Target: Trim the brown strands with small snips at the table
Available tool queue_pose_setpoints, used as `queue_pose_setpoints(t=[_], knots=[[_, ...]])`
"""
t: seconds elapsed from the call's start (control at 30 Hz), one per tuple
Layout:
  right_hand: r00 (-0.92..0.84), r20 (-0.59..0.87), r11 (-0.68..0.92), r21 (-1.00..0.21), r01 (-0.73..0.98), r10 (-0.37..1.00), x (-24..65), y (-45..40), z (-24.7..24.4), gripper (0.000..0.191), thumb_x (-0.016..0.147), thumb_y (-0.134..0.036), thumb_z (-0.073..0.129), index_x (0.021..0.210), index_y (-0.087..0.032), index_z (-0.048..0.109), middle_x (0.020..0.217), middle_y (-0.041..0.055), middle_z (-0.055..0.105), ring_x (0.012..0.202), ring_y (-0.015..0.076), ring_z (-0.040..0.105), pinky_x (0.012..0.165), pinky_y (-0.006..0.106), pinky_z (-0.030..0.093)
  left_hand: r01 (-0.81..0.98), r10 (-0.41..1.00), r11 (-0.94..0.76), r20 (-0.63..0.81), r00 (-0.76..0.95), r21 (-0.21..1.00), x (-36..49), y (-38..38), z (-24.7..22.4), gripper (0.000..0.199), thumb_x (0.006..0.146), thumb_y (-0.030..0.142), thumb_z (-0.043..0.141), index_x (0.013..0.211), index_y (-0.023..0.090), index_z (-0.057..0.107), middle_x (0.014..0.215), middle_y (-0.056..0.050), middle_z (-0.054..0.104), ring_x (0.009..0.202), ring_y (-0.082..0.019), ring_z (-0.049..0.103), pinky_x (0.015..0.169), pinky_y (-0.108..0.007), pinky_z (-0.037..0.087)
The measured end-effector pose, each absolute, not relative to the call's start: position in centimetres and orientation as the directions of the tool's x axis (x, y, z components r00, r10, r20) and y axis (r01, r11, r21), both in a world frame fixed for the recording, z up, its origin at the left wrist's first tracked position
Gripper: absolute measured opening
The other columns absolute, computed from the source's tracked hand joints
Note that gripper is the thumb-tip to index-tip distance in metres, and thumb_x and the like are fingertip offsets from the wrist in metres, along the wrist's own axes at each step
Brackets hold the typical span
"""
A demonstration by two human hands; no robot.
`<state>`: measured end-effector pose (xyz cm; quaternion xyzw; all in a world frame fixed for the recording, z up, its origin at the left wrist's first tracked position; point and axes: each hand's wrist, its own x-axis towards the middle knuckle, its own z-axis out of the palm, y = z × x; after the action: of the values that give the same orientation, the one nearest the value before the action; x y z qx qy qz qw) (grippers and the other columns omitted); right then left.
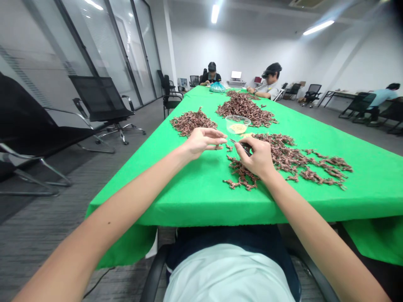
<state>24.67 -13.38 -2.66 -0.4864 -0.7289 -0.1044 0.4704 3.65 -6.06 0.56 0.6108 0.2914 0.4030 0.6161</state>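
Note:
My left hand (201,141) hovers over the green cloth with its fingers stretched out and apart; I see nothing held in it. Closed around a slim dark tool (247,147) with a thin pointed tip is my right hand (260,157); the tool's exact kind cannot be made out. Its tip points toward the left fingers. Brown, knobbly, twig-like pieces (241,176) lie under and beside the right hand, and a larger spread of them (292,157) reaches to the right. Just beyond both hands stands a clear plastic bowl (231,122) with pale yellow bits inside.
Two more brown heaps sit farther back, one at left (192,121) and a bigger one (245,108) in the middle. A blue bag (217,87) rests at the far end of the green-covered table (176,193). Co-workers sit beyond; black chairs (100,98) stand at left.

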Motion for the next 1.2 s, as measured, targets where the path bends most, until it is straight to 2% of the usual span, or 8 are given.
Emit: queue_pose_setpoints(t=[0.1,0.27,0.37,0.47,0.6,0.77,1.0,1.2], knots=[[-0.092,0.791,0.500,-0.286,0.818,0.604,24.8,-13.3,-2.8,0.029,0.095,-0.045,0.057,0.090,-0.020,0.071,0.083,0.0074,0.075,0.073,0.0211,0.067,0.074,0.034,0.050,-0.094,0.829,-0.100,0.135,0.543,0.991,3.6,-6.1,0.4,0.039,0.062,0.027,0.095,0.094,0.011,0.080,0.098,-0.014,0.078,0.084,-0.019,0.071,0.091,-0.042,0.055],[-0.090,0.787,0.485,-0.281,0.828,0.611,24.7,-13.2,-2.8,0.030,0.094,-0.047,0.057,0.089,-0.021,0.071,0.081,0.0072,0.074,0.072,0.0213,0.067,0.073,0.034,0.049,-0.085,0.790,-0.087,0.121,0.601,0.993,3.6,-5.4,-0.3,0.035,0.067,0.027,0.092,0.098,0.014,0.081,0.104,-0.014,0.079,0.099,-0.021,0.072,0.102,-0.041,0.050],[-0.083,0.785,0.483,-0.290,0.826,0.614,24.7,-13.2,-2.9,0.031,0.095,-0.047,0.057,0.087,-0.020,0.071,0.081,0.0079,0.075,0.071,0.0214,0.067,0.073,0.034,0.049,-0.092,0.785,-0.067,0.109,0.610,0.994,3.5,-5.4,-0.3,0.033,0.071,0.024,0.090,0.102,0.015,0.081,0.102,-0.013,0.079,0.100,-0.021,0.074,0.103,-0.041,0.051],[-0.082,0.780,0.480,-0.294,0.827,0.620,24.8,-13.1,-3.0,0.032,0.095,-0.048,0.058,0.087,-0.020,0.071,0.082,0.0080,0.075,0.072,0.0214,0.067,0.073,0.034,0.049,-0.063,0.766,-0.029,0.063,0.640,0.998,3.4,-5.8,0.1,0.033,0.074,0.025,0.088,0.104,0.016,0.079,0.106,-0.013,0.079,0.100,-0.023,0.075,0.098,-0.041,0.056],[-0.078,0.768,0.468,-0.302,0.831,0.636,24.8,-13.0,-3.0,0.033,0.095,-0.048,0.057,0.086,-0.020,0.071,0.081,0.0080,0.075,0.072,0.0215,0.067,0.074,0.034,0.049,0.041,0.775,0.047,-0.062,0.629,0.998,3.4,-5.9,0.3,0.031,0.078,0.030,0.086,0.104,0.015,0.077,0.120,-0.016,0.075,0.088,-0.025,0.077,0.081,-0.039,0.062],[-0.083,0.756,0.458,-0.302,0.836,0.649,24.7,-13.0,-3.0,0.032,0.095,-0.046,0.058,0.084,-0.019,0.072,0.079,0.0082,0.074,0.070,0.0210,0.066,0.072,0.033,0.047,0.003,0.815,0.110,-0.092,0.573,0.994,3.7,-5.3,-0.1,0.020,0.078,0.018,0.084,0.092,0.009,0.075,0.105,-0.017,0.078,0.085,-0.023,0.078,0.086,-0.038,0.062],[-0.107,0.740,0.452,-0.282,0.846,0.664,24.9,-12.9,-3.1,0.031,0.094,-0.045,0.059,0.085,-0.019,0.072,0.079,0.0077,0.074,0.070,0.0206,0.066,0.071,0.032,0.046,-0.007,0.793,0.114,-0.087,0.603,0.993,4.1,-6.1,0.4,0.013,0.087,0.005,0.068,0.099,0.004,0.074,0.096,-0.016,0.078,0.093,-0.025,0.077,0.093,-0.042,0.060],[-0.115,0.764,0.483,-0.276,0.831,0.635,24.7,-13.0,-3.1,0.030,0.094,-0.045,0.059,0.085,-0.020,0.071,0.080,0.0070,0.074,0.070,0.0204,0.066,0.071,0.033,0.047,0.022,0.802,0.026,-0.034,0.597,0.999,3.7,-6.5,0.6,0.019,0.083,0.014,0.078,0.101,0.009,0.078,0.098,-0.014,0.078,0.093,-0.022,0.075,0.093,-0.042,0.059]])
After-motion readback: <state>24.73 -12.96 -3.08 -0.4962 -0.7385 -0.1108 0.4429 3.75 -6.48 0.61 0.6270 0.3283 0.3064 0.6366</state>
